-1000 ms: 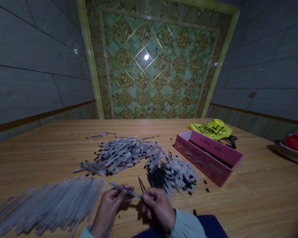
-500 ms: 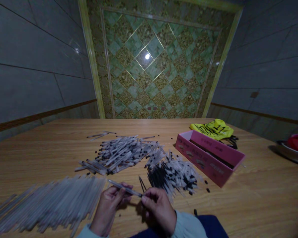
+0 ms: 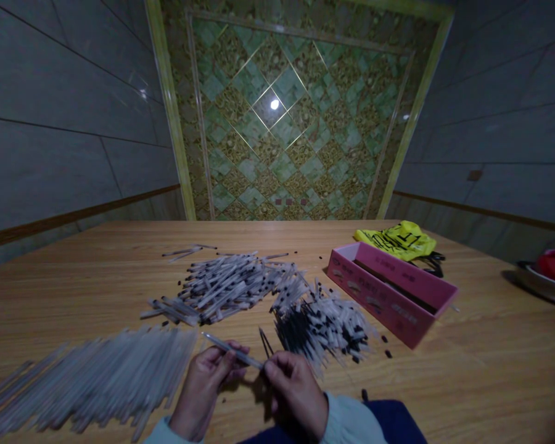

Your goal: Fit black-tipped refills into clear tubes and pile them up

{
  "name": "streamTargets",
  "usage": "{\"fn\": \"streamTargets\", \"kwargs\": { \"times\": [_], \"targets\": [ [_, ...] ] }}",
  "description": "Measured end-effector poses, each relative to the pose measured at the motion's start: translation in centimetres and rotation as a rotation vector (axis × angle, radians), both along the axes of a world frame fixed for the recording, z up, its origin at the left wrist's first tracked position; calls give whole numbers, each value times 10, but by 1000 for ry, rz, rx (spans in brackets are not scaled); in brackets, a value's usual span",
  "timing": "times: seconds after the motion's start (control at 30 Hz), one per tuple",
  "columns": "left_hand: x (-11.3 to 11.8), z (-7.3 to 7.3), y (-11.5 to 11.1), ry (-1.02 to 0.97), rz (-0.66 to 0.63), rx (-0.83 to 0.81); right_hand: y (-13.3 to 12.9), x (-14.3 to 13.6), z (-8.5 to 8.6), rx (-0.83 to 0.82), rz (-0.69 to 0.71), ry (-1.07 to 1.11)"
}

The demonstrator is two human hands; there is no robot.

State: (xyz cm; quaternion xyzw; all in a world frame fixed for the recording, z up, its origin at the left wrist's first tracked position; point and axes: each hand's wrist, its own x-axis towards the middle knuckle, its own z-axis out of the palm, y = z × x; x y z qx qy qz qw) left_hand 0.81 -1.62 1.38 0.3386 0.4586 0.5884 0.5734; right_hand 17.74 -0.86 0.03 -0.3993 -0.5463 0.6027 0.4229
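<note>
1. We are pinching one clear tube (image 3: 240, 355) at lower centre, our left hand (image 3: 208, 375) closing its fingers round the middle, our right hand (image 3: 300, 382) gripping the right end.
2. Dark slim pieces (image 3: 264, 344) are showing beside our right fingers (held or lying, we cannot tell).
3. Dark-tipped tubes (image 3: 226, 287), seemingly finished, are lying mid-frame; plain tubes (image 3: 111, 376), seemingly remaining, are filling the lower left.

L hand (image 3: 207, 377): left of & nearer the body than the pink box (image 3: 374, 303), well apart from it; thumb + index pinched, wrist angled in twd R. R hand (image 3: 300, 387): also on box's near-left side, closer to it than L; thumb & index tips pinched, other fingers curled under, partly hidden. Hands nr each other, not touching. Pale blue-green sleeves (image 3: 351, 418) cover both forearms, wrists bare.
</note>
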Motion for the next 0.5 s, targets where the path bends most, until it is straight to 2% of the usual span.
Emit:
{"fn": "streamTargets", "kwargs": {
  "times": [0.07, 0.2, 0.37, 0.5],
  "targets": [
    [0, 0, 1, 2, -6, 3, -1, 0, 0, -1, 12, -7],
    [0, 0, 1, 2, -7, 8, -1, 1, 2, 122, -93, -16],
    [0, -1, 0, 13, -8, 1, -1, 1, 0, 16, 22, -14],
    [-1, -1, 0, 21, -15, 7, 0, 2, -2, 129, -76, -35]
  ]
}}
